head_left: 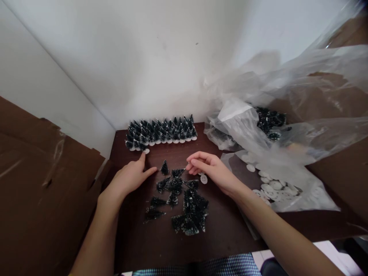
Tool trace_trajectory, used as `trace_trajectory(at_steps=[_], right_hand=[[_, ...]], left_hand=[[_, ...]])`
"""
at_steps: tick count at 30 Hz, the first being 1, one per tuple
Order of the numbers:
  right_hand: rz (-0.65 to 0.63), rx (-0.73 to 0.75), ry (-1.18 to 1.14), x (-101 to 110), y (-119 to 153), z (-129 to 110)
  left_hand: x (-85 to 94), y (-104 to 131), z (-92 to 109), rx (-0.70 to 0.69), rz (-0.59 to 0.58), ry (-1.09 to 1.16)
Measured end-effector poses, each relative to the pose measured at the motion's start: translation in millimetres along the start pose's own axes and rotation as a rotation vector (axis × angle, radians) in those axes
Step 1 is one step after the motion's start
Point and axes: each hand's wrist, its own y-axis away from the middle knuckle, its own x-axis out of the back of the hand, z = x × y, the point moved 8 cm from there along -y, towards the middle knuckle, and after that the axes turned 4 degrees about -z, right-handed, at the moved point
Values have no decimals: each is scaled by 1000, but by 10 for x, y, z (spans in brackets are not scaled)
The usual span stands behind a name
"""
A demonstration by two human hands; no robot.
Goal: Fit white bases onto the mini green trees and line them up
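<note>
My left hand (129, 176) has its thumb and index finger spread, and the index fingertip touches a white round base (146, 151) at the front left of a block of standing miniature snowy fir trees (161, 130). My right hand (208, 167) is closed in a pinch at the stem end of a miniature tree (177, 172) lying on its side. More loose trees (195, 203) lie in front of me, most on their sides. One small tree (164, 167) points upward near my left thumb. Beside my right hand lies a loose white disc (204, 179).
Cardboard (43, 184) stands along the left side. A clear plastic bag (244, 122) on the right covers more dark trees (270, 120), and many white discs (276, 186) lie by its lower part. A white wall (161, 65) rises behind the brown table (224, 237).
</note>
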Motion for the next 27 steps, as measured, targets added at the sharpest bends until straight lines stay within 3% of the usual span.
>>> trace_trajectory(at_steps=[27], right_hand=[[-20, -8, 45, -32, 11, -20]], left_hand=[[15, -36, 31, 40, -2, 28]])
